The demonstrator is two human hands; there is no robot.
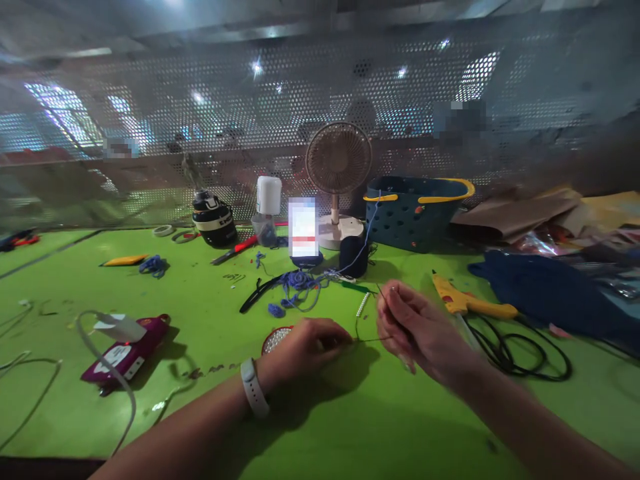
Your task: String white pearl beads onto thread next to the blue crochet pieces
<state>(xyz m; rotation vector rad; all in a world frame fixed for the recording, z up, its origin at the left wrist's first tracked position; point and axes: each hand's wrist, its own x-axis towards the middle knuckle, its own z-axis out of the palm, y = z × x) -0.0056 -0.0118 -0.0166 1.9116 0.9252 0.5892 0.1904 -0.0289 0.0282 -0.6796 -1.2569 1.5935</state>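
My left hand [305, 347] is curled in a pinch above the green table [350, 427], holding one end of a thin dark wire [370, 339]. A white band sits on that wrist. My right hand [415, 327] is closed on the other end of the wire, fingers pressed together, with a thin needle-like tip sticking up from them. A short string of white beads [362, 305] lies just beyond the hands. A round lid of small white beads [274, 339] shows beside my left hand.
Blue yarn [295, 287], a dark yarn ball [353, 256], a phone [303, 230] and a small fan [339, 180] stand behind. A blue basket [415, 210], a yellow glue gun [465, 300] with black cord and dark blue cloth [550, 293] lie right. A magenta pouch [127, 350] lies left.
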